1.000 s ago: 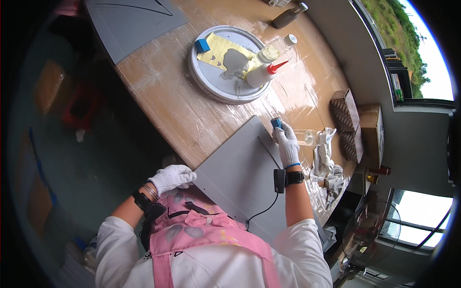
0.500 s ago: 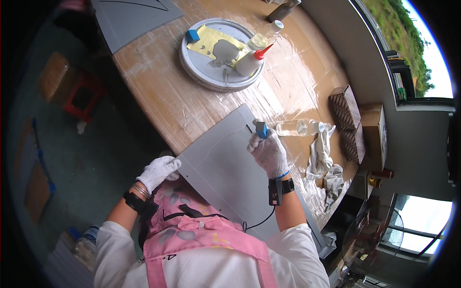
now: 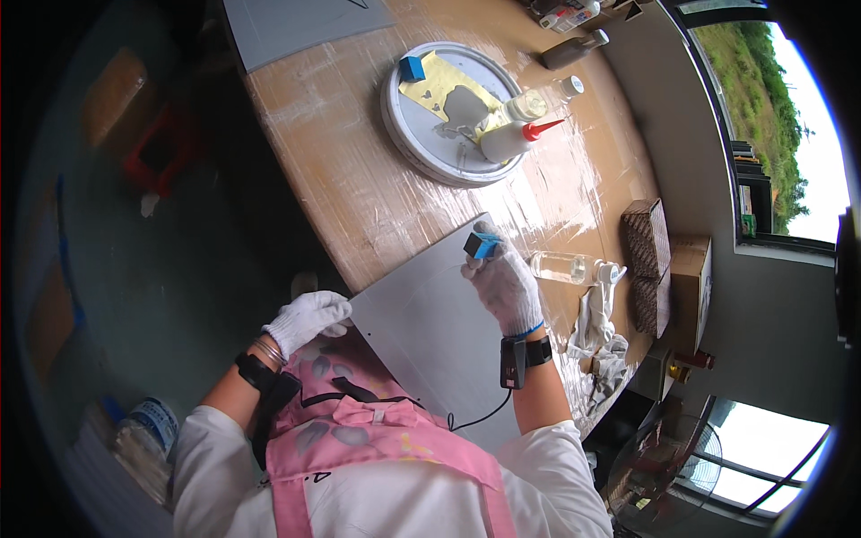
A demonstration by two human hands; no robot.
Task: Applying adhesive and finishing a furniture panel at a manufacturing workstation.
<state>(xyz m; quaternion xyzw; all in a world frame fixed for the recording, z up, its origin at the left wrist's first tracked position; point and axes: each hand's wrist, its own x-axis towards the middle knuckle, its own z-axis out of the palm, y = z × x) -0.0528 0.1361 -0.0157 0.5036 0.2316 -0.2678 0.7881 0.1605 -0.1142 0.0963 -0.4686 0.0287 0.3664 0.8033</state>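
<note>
Round white tray (image 3: 408, 134) up the table holds a yellow sheet (image 3: 439, 82), a small blue block (image 3: 412, 68), a grey smear and a red-tipped squeeze bottle (image 3: 513, 139); clear bottle (image 3: 563, 267) lies just right of my hand. My right hand (image 3: 504, 285), gloved, fingers closed round a blue block (image 3: 480, 245), w/ arm bent, pressing it on the grey board (image 3: 430, 332) near its far corner. My left hand (image 3: 307, 320) curls on the board's near-left edge, prob. gripping it.

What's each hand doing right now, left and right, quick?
Left hand: closed on the edge of the grey board.
Right hand: closed around a small blue block, pressed on the board.
</note>
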